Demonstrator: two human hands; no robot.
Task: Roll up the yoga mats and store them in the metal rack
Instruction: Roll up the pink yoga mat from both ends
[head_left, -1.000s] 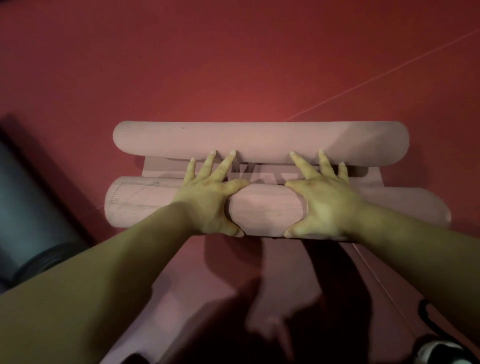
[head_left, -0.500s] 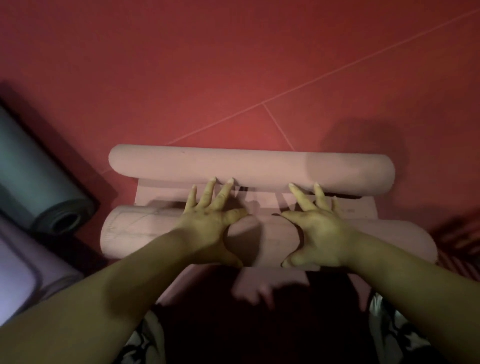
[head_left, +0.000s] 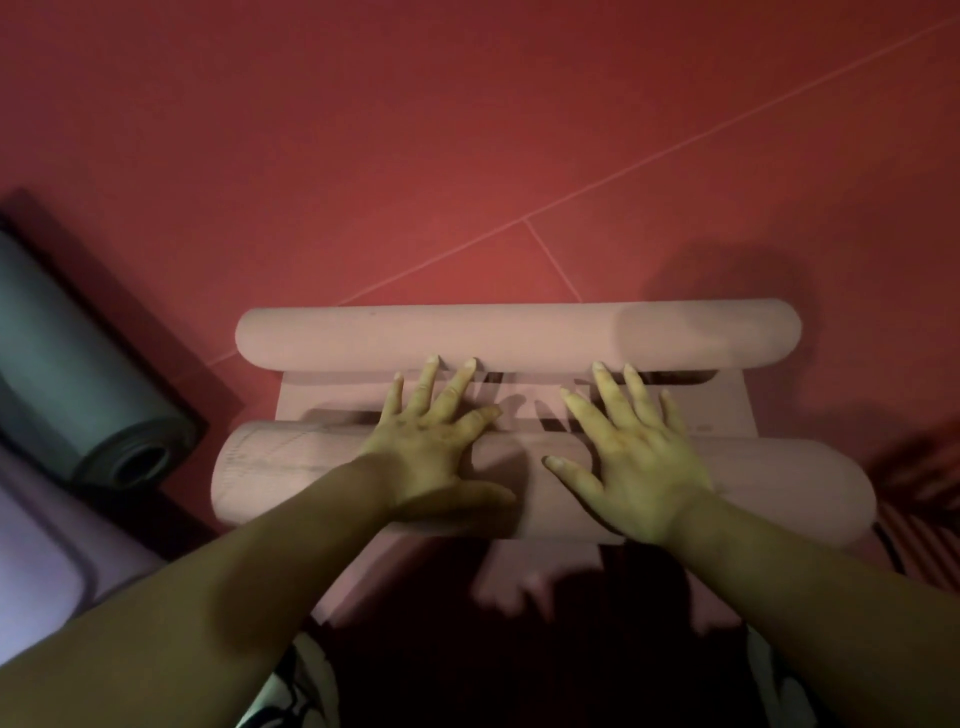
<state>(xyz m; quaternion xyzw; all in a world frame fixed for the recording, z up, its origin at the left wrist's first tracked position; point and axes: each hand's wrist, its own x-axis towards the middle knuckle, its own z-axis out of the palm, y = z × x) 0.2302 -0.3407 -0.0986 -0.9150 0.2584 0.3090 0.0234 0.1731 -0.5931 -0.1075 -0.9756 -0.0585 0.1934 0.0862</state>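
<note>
While the pink mat (head_left: 519, 410) lies on the red floor (head_left: 467, 156), left hand (head_left: 436, 447) and right hand (head_left: 639, 467) press its near roll (head_left: 291, 467), fingers spread flat, gripping nothing.

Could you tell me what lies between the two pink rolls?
In the head view, a flat strip of the same mat, with fingers of the left hand and right hand stretched across it.

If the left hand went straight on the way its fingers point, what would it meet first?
The far pink roll; the left hand's fingertips look almost at its near edge, contact unclear.
</note>
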